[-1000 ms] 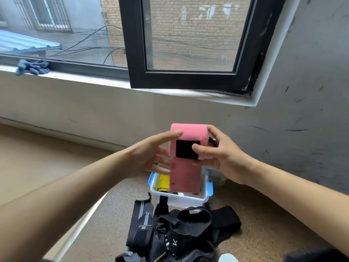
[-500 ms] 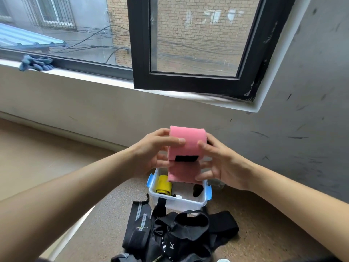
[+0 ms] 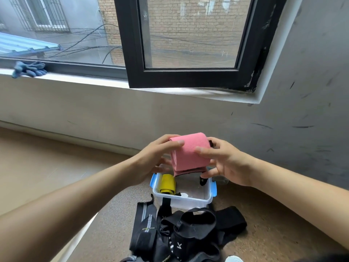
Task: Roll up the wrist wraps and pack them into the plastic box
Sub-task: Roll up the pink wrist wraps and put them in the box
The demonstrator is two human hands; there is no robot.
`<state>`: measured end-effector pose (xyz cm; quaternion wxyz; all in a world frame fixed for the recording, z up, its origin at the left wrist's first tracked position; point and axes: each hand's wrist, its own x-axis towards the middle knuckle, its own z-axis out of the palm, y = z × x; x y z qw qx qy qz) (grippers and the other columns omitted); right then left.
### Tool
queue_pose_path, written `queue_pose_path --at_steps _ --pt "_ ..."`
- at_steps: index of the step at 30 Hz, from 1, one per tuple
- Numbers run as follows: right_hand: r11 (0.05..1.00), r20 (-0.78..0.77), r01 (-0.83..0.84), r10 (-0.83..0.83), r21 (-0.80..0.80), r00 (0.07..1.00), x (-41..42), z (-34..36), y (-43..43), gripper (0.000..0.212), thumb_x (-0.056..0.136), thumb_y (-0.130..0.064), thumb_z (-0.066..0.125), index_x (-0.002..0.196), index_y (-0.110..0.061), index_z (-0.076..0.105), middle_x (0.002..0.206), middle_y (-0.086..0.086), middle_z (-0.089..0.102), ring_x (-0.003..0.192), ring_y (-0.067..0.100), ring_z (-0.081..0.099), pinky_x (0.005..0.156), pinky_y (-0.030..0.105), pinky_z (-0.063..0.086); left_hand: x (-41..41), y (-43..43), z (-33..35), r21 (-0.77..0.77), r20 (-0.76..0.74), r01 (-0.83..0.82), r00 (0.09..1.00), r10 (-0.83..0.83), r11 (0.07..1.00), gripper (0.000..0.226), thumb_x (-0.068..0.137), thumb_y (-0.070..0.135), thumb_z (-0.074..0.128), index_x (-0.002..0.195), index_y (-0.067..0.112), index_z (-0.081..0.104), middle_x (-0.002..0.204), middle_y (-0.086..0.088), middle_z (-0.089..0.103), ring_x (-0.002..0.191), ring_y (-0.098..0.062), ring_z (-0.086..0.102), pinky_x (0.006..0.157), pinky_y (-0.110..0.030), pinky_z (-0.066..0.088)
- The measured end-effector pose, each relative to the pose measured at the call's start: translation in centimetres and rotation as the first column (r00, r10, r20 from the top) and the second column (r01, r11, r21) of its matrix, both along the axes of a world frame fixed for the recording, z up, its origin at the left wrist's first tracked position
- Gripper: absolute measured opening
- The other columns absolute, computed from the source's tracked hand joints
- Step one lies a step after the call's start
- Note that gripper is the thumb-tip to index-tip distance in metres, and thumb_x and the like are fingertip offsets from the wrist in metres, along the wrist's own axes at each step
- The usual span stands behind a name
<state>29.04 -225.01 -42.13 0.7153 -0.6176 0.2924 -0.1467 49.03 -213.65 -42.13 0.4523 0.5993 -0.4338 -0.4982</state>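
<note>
A pink wrist wrap (image 3: 189, 151), rolled almost to its end, is held in the air above the clear plastic box (image 3: 207, 199). My left hand (image 3: 156, 157) grips its left end, thumb laid across the top. My right hand (image 3: 224, 163) holds the right end with thumb on the front and fingers under the short loose tail. A black loop (image 3: 203, 180) dangles from the tail into the box. A rolled yellow wrap (image 3: 167, 183) lies in the box's left side. A pile of unrolled black wraps (image 3: 181, 229) lies on the floor in front of the box.
The box has blue clips and stands on a speckled floor close to a grey wall. An open black-framed window (image 3: 188, 44) is above. Blue gloves (image 3: 28, 69) lie on the sill at the left. A lighter floor strip runs along the left.
The hanging pink tail and black velcro patch have been rolled up into the roll. Both hands and the roll have sunk a little toward the box.
</note>
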Motion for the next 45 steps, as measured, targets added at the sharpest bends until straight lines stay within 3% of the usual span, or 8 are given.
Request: queue_pose_path --at_steps 14,18,21,24,27,32,36,45 --pt "0.912 -0.115 0.388 -0.375 0.133 0.920 7.0 -9.2 -5.5 0.051 0.081 -0.047 0.081 0.119 -0.016 0.065 0.120 0.012 0.069 0.104 0.034 0.072 0.074 0.045 0.064 0.7 -7.9 -10.3 -0.009 -0.272 -0.430 0.870 0.411 0.903 0.061 0.070 0.024 0.080 0.124 0.015 0.053 0.119 -0.021 0.060 0.102 -0.042 0.070 0.081 -0.060 0.061" --pt "0.848 -0.088 0.466 -0.460 0.252 0.884 9.4 -13.8 -7.4 0.056 0.081 -0.025 0.085 0.125 -0.010 0.055 0.114 0.019 0.068 0.089 0.033 0.075 0.059 0.035 0.062 1.5 -10.0 -16.2 0.004 -0.260 -0.475 0.849 0.460 0.880 0.054 0.084 0.013 0.082 0.127 0.016 0.050 0.119 -0.020 0.059 0.110 -0.039 0.068 0.072 -0.042 0.065" --pt "0.837 -0.128 0.460 -0.442 0.298 0.888 9.9 -18.2 -8.6 0.060 0.076 -0.017 0.088 0.125 -0.010 0.054 0.119 0.022 0.066 0.094 0.038 0.075 0.063 0.038 0.063 2.1 -10.7 -21.1 -0.006 -0.100 -0.452 0.888 0.449 0.892 0.067 0.069 0.039 0.090 0.122 0.027 0.052 0.120 -0.012 0.061 0.108 -0.023 0.068 0.085 -0.039 0.062" --pt "0.839 -0.198 0.451 -0.408 0.304 0.891 9.7 -22.6 -10.0 0.059 0.072 -0.011 0.090 0.122 -0.009 0.058 0.120 0.024 0.067 0.091 0.038 0.075 0.062 0.038 0.062 2.7 -10.3 -25.1 0.006 0.015 -0.362 0.932 0.362 0.932 0.061 0.079 0.035 0.088 0.127 0.025 0.053 0.119 -0.004 0.064 0.099 -0.012 0.067 0.072 -0.022 0.059" --pt "0.841 -0.274 0.464 -0.393 0.280 0.878 9.7 -26.9 -11.9 0.057 0.073 -0.011 0.090 0.121 -0.011 0.059 0.124 0.021 0.066 0.098 0.036 0.073 0.060 0.034 0.061 4.5 -9.4 -28.7 -0.006 0.318 -0.233 0.922 0.223 0.972 0.066 0.072 0.055 0.084 0.129 0.033 0.058 0.119 0.011 0.068 0.107 -0.005 0.066 0.092 -0.030 0.056" --pt "0.832 -0.435 0.517 -0.398 0.199 0.808 10.5 -33.2 -14.5 0.070 0.073 -0.014 0.091 0.133 -0.010 0.055 0.124 0.016 0.063 0.096 0.033 0.071 0.054 0.034 0.060 6.7 -6.9 -34.0 -0.090 0.860 -0.095 0.495 0.125 0.991 0.051 0.083 0.066 0.061 0.122 0.034 0.066 0.117 0.013 0.066 0.117 -0.014 0.056 0.094 -0.039 0.045" --pt "0.852 -0.484 0.496 -0.368 0.167 0.794 12.3 -37.5 -15.3 0.072 0.076 -0.012 0.089 0.138 -0.004 0.052 0.119 0.015 0.065 0.093 0.028 0.070 0.071 0.042 0.062 6.9 -5.8 -37.1 -0.206 0.921 0.018 0.341 0.188 0.978 0.033 0.090 0.055 0.057 0.103 0.032 0.076 0.102 0.012 0.071 0.104 -0.017 0.065 0.096 -0.037 0.044" --pt "0.952 -0.641 0.276 -0.297 -0.136 0.708 12.9 -38.8 -16.9 0.074 0.079 -0.039 0.087 0.135 -0.004 0.056 0.129 0.012 0.064 0.116 0.030 0.063 0.093 0.042 0.056 7.6 -6.2 -37.0 -0.300 0.907 0.062 0.329 0.264 0.952 0.023 0.093 0.043 0.065 0.104 0.031 0.081 0.092 0.012 0.076 0.089 -0.015 0.067 0.086 -0.038 0.049"
